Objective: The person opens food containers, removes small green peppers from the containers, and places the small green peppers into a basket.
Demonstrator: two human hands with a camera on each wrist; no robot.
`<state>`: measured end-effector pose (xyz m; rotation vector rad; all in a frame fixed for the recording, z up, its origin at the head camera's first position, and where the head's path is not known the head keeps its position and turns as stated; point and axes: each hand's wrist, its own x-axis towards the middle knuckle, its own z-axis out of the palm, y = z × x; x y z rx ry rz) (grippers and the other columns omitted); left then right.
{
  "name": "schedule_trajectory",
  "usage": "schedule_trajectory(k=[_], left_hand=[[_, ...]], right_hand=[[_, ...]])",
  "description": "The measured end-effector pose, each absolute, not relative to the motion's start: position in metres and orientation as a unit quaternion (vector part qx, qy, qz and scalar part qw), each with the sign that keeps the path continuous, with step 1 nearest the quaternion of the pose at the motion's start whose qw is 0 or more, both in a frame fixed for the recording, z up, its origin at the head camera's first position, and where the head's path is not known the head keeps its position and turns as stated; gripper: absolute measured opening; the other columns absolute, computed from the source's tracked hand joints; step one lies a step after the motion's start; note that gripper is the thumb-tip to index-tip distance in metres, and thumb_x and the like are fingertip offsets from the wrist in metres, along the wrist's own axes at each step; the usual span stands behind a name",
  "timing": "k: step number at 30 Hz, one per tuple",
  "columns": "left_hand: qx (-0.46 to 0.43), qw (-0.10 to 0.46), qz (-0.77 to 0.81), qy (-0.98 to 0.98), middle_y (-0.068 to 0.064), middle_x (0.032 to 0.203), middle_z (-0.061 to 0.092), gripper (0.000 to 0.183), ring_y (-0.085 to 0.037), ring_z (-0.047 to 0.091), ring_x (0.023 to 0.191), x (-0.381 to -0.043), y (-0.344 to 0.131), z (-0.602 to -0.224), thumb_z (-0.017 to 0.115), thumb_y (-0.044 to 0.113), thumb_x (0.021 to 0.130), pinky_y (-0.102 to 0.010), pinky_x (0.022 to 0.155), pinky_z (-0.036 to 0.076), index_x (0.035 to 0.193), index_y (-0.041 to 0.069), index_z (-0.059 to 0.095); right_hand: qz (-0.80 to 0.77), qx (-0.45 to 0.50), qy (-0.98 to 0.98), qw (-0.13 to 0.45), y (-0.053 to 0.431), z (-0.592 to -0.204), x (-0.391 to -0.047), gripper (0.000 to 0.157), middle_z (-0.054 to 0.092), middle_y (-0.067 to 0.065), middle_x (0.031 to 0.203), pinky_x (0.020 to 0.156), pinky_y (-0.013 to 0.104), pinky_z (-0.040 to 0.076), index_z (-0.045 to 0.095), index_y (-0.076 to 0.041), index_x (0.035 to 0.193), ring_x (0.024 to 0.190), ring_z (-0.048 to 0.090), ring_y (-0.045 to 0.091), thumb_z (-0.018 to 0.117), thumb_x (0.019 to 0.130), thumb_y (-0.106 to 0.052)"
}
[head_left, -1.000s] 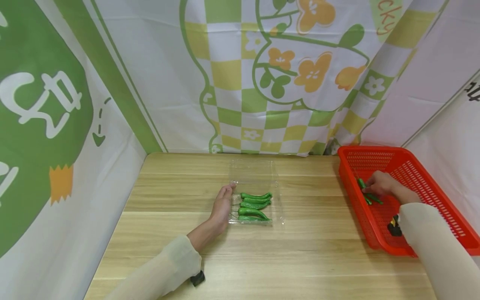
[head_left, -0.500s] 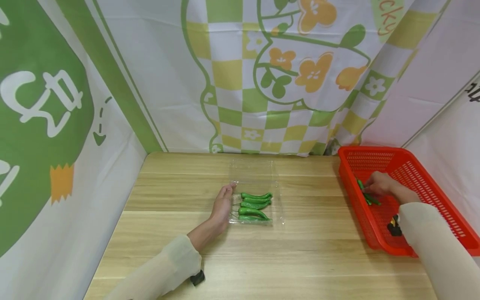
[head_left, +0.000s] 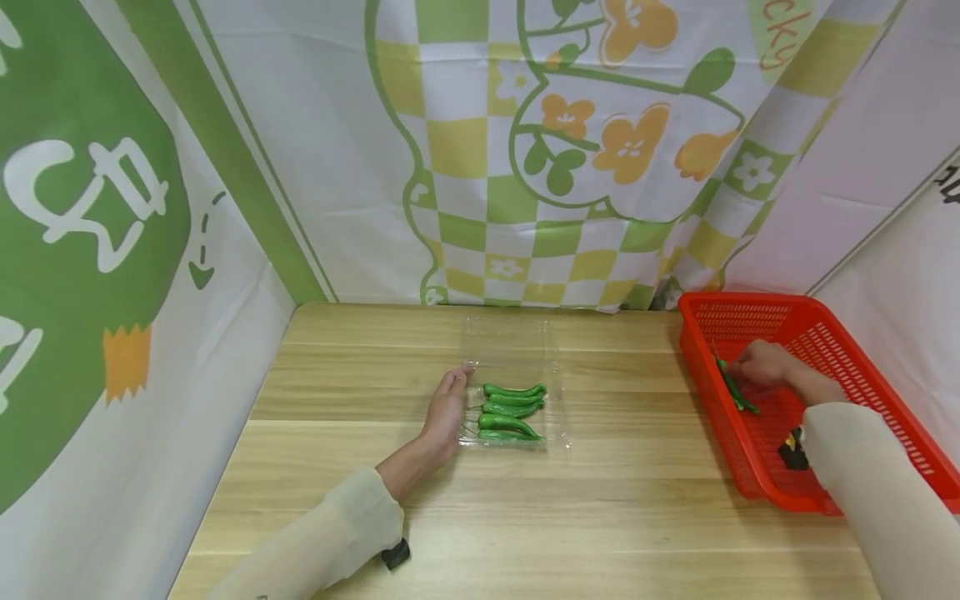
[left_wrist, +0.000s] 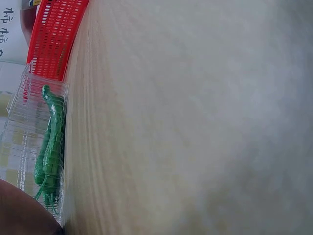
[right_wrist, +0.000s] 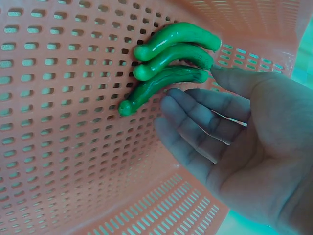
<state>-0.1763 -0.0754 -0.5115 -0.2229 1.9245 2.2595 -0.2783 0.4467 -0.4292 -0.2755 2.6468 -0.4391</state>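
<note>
In the head view, a clear plastic clamshell box point(head_left: 557, 417) lies on the table with its lid raised at the back. Several green chili peppers point(head_left: 513, 408) lie side by side in it. My left hand point(head_left: 444, 417) rests along the box's left side, fingers reaching to the hinge corner. Over at the right, my right hand point(head_left: 765, 367) reaches into a red plastic basket point(head_left: 738, 467). Three green chili peppers point(right_wrist: 171, 63) lie there in the right wrist view, their ends close to my thumb tip. My other fingers are loosely bent just below them.
The wooden table point(head_left: 615, 517) carries the box mid-table and the basket at its right side. A checked, flowered cloth point(head_left: 525, 225) hangs behind the table's back edge. Printed white and green cloth walls point(head_left: 97, 208) enclose the left; another stands at right.
In the basket, the chili peppers beside my right hand have shifted slightly and lie closer together. My left hand and the box have stayed in place.
</note>
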Motion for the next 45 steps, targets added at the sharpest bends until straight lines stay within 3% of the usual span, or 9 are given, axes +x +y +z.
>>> schedule_trajectory(k=[8,14,20,30,35,39,42,45], left_hand=[[-0.08,0.078,0.755,0.646,-0.017,0.173,0.028,0.046,-0.039,0.013,0.162,-0.177,-0.073,-0.511,0.027,0.026,0.117,-0.058,0.132,0.009,0.154,0.002,0.043],[-0.079,0.078,0.753,0.648,-0.017,0.173,0.027,0.046,-0.04,0.013,0.162,-0.176,-0.074,-0.511,0.027,0.025,0.117,-0.059,0.132,0.009,0.154,0.002,0.042],[-0.079,0.087,0.75,0.65,-0.018,0.173,0.027,0.047,-0.039,0.011,0.163,-0.175,-0.075,-0.512,0.025,0.027,0.118,-0.058,0.132,0.007,0.155,0.003,0.042],[-0.078,0.086,0.754,0.647,-0.018,0.173,0.027,0.048,-0.041,0.011,0.162,-0.176,-0.074,-0.513,0.026,0.027,0.117,-0.061,0.132,0.006,0.156,0.002,0.041],[-0.082,0.084,0.756,0.644,-0.018,0.172,0.028,0.047,-0.041,0.012,0.162,-0.177,-0.074,-0.512,0.027,0.025,0.117,-0.061,0.132,0.007,0.155,0.001,0.041],[-0.084,0.085,0.756,0.644,-0.018,0.172,0.028,0.047,-0.041,0.012,0.162,-0.177,-0.074,-0.512,0.027,0.025,0.117,-0.061,0.132,0.007,0.155,0.002,0.042],[-0.082,0.085,0.756,0.644,-0.017,0.172,0.028,0.047,-0.04,0.012,0.162,-0.177,-0.074,-0.512,0.026,0.025,0.117,-0.061,0.132,0.006,0.155,0.002,0.042],[-0.08,0.087,0.756,0.643,-0.017,0.173,0.027,0.047,-0.041,0.011,0.162,-0.177,-0.074,-0.513,0.026,0.026,0.118,-0.06,0.132,0.006,0.155,0.002,0.042]], right_hand=[[-0.134,-0.1,0.968,0.189,0.45,-0.419,-0.278,0.032,0.078,0.019,0.091,0.063,0.035,0.056,0.075,0.012,0.108,0.076,0.066,0.02,0.062,0.104,-0.016],[-0.106,-0.107,0.979,0.136,0.45,-0.41,-0.279,0.029,0.076,0.028,0.1,0.074,0.053,0.059,0.074,0.013,0.107,0.083,0.07,0.033,0.063,0.101,-0.013],[-0.1,-0.099,0.985,0.103,0.447,-0.398,-0.279,0.034,0.072,0.036,0.108,0.085,0.067,0.057,0.071,0.017,0.111,0.098,0.069,0.055,0.063,0.103,-0.015],[-0.084,-0.09,0.991,0.052,0.424,-0.375,-0.279,0.037,0.073,0.023,0.092,0.074,0.063,0.057,0.071,0.012,0.112,0.082,0.068,0.041,0.064,0.104,-0.023],[-0.078,-0.097,0.992,0.024,0.408,-0.366,-0.278,0.034,0.061,0.009,0.077,0.058,0.048,0.05,0.071,0.006,0.106,0.072,0.058,0.031,0.063,0.105,-0.027],[-0.071,-0.116,0.991,0.006,0.392,-0.36,-0.275,0.036,0.07,0.018,0.087,0.053,0.049,0.051,0.073,0.006,0.11,0.074,0.064,0.036,0.064,0.104,-0.028],[-0.066,-0.131,0.989,-0.002,0.379,-0.355,-0.272,0.039,0.074,0.025,0.106,0.058,0.056,0.056,0.073,0.006,0.119,0.085,0.07,0.044,0.067,0.103,-0.029],[-0.064,-0.139,0.988,-0.004,0.367,-0.349,-0.27,0.043,0.073,0.027,0.113,0.061,0.058,0.058,0.071,0.007,0.125,0.091,0.07,0.047,0.069,0.102,-0.029]])
